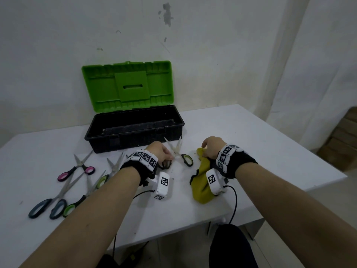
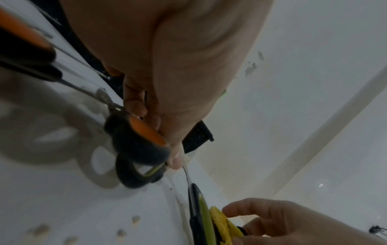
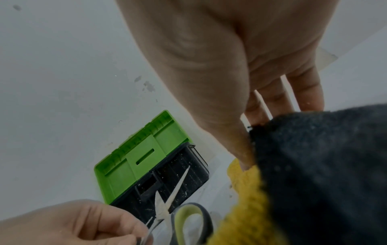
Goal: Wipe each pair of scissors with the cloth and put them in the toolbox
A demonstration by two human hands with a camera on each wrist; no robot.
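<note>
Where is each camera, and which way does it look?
Head: worn on the head, looks down at the table, toolbox, both forearms.
Left wrist: under the left hand, looks along it at the green-handled scissors it grips.
Right wrist: under the right hand, looks along it at the cloth it holds.
All three share these scissors and the cloth.

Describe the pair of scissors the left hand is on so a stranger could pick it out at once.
Start at the toolbox, open with its green lid up. Just in front of its right end, the scissors lie on the white table under the left hand. Unlike the pairs farther left, their blades are spread wide and they lie beside the yellow cloth.
</note>
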